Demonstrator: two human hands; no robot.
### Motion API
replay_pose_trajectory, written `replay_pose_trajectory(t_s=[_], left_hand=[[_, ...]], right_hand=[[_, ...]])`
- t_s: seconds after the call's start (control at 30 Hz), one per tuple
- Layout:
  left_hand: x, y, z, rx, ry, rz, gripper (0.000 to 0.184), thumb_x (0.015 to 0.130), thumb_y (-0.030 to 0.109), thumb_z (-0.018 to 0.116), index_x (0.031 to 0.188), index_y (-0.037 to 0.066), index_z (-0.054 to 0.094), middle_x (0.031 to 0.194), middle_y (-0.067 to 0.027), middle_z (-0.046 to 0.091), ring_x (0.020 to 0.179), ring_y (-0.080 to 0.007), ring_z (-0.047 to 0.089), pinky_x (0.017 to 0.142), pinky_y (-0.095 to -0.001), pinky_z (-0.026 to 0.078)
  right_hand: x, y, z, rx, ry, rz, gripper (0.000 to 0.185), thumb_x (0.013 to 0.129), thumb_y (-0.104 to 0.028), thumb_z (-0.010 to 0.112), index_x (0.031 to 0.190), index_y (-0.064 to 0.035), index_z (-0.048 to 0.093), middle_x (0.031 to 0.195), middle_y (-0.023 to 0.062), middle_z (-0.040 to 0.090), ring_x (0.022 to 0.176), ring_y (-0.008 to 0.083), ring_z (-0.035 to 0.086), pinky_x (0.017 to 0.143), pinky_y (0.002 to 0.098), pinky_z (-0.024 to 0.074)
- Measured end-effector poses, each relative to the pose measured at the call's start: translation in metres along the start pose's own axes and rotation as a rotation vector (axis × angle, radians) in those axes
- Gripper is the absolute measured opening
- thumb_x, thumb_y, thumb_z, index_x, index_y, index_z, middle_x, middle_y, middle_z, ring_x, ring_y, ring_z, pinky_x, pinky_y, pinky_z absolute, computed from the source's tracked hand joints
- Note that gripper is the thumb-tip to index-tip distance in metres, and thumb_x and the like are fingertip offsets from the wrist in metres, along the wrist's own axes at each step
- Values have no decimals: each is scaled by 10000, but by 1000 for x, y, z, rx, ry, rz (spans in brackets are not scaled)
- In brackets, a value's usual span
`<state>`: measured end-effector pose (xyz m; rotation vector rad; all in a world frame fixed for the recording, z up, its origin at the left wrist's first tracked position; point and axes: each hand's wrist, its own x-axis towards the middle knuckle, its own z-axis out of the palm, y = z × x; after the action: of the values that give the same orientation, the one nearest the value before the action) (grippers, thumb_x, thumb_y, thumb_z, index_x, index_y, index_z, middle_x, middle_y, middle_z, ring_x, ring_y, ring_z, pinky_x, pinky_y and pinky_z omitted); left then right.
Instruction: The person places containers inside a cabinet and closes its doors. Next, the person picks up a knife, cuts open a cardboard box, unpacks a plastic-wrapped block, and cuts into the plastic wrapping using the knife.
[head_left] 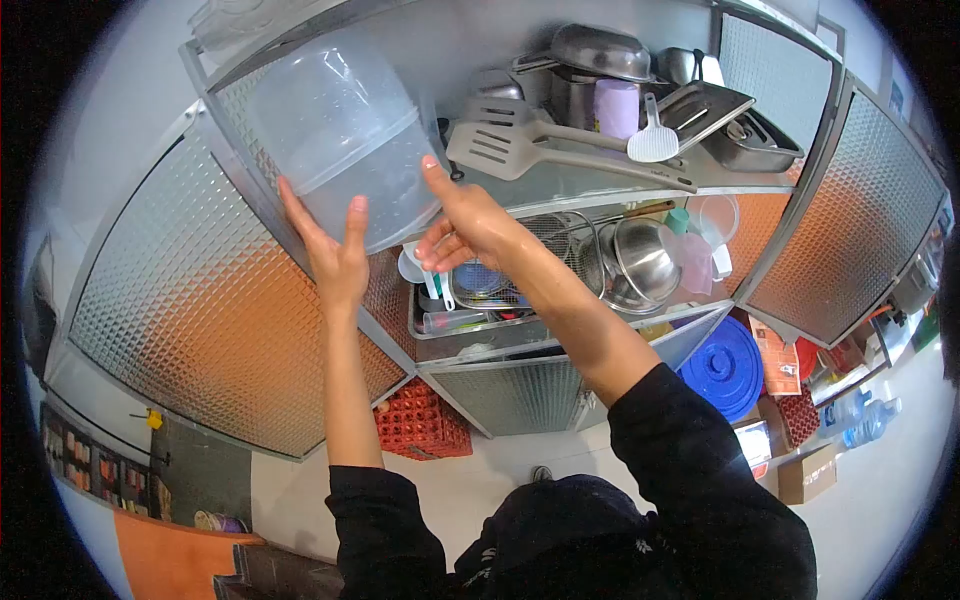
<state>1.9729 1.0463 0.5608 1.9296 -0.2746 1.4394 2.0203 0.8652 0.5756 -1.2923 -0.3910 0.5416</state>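
Two clear plastic containers, one behind the other or stacked, stand at the left end of the cabinet's upper shelf; the nearer clear container is tilted in view. My left hand is at its lower left side, fingers spread, thumb against or close to the wall. My right hand is at its right side, fingers apart and slightly curled, thumb near the wall. Neither hand is wrapped round it. Right of the container lie grey slotted spatulas and a white rice paddle.
Metal pans and a purple cup stand on the upper shelf. Below are a steel bowl and wire baskets. Open textured doors flank the cabinet. A red crate and blue lid are on the floor.
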Motion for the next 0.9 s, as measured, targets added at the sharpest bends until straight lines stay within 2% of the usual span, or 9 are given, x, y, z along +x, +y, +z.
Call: replay_pose_trajectory(t_s=[0.1, 0.2, 0.3, 0.37, 0.47, 0.6, 0.73, 0.83, 0.9], left_hand=[[-6, -4, 6, -118, 25, -89, 792, 892, 250, 618, 1465, 11, 126, 1498, -267, 137, 1397, -375, 166, 1125, -473, 161], [-11, -1, 16, 189, 49, -32, 647, 907, 198, 589, 1439, 41, 257, 1465, -264, 204, 1378, -395, 207, 1113, -497, 185], [-15, 4, 23, 338, 107, 131, 497, 913, 196, 587, 1371, 101, 421, 1423, -208, 291, 1332, -346, 284, 1042, -453, 316], [-15, -4, 24, 416, 60, 160, 410, 914, 194, 582, 1307, 110, 500, 1382, -200, 330, 1299, -339, 315, 1033, -451, 314], [-17, -5, 29, 415, 23, 116, 335, 909, 179, 582, 1238, 113, 570, 1352, -190, 358, 1272, -329, 335, 1040, -449, 297], [-36, -2, 26, 458, -55, 131, 323, 894, 133, 581, 1215, 97, 586, 1345, -204, 358, 1261, -354, 350, 1039, -470, 276], [-97, 14, 7, 231, -34, 77, 298, 895, 117, 568, 1171, 5, 551, 1298, -196, 415, 1230, -348, 393, 1033, -472, 294], [-173, 11, -14, 188, -105, -62, 256, 891, 90, 553, 1134, 10, 540, 1249, -182, 443, 1189, -332, 430, 1007, -449, 328], [-219, 5, -33, 192, -156, -204, 245, 893, 70, 539, 1131, 11, 539, 1219, -163, 466, 1164, -322, 449, 984, -432, 354]], right_hand=[[0, -7, -8, -520, 51, -89, 617, 915, -453, 530, 940, 161, 579, 718, 224, 650, 518, 219, 654, 439, 311, 521], [-10, -11, -17, -710, 119, -162, 394, 891, -291, 570, 850, 98, 617, 721, 224, 654, 581, 250, 673, 526, 343, 544], [-24, 8, -42, -1041, 487, -787, 261, 883, -235, 588, 813, 13, 627, 572, 143, 605, 548, 307, 627, 526, 362, 496], [-51, 4, -67, -1121, 553, -699, 174, 860, -212, 588, 868, -44, 635, 824, 146, 638, 776, 345, 630, 685, 447, 515], [-72, 4, -113, -1421, 742, -909, 174, 847, -191, 614, 901, -27, 629, 956, 137, 601, 893, 327, 591, 745, 436, 495], [-81, -1, -147, -1529, 664, -956, 241, 856, -195, 613, 988, 6, 619, 1059, 159, 567, 991, 336, 549, 863, 435, 449], [-76, -5, -153, -1464, 614, -935, 300, 895, -232, 577, 1018, 40, 604, 1084, 201, 545, 1012, 368, 543, 886, 436, 446], [-73, -9, -164, -1430, 526, -961, 273, 846, -153, 604, 1050, 28, 606, 1110, 192, 542, 1008, 361, 549, 879, 429, 456], [-71, -16, -179, -1365, 412, -890, 267, 793, -73, 603, 1048, 7, 621, 1092, 173, 559, 1003, 350, 553, 872, 425, 460]])
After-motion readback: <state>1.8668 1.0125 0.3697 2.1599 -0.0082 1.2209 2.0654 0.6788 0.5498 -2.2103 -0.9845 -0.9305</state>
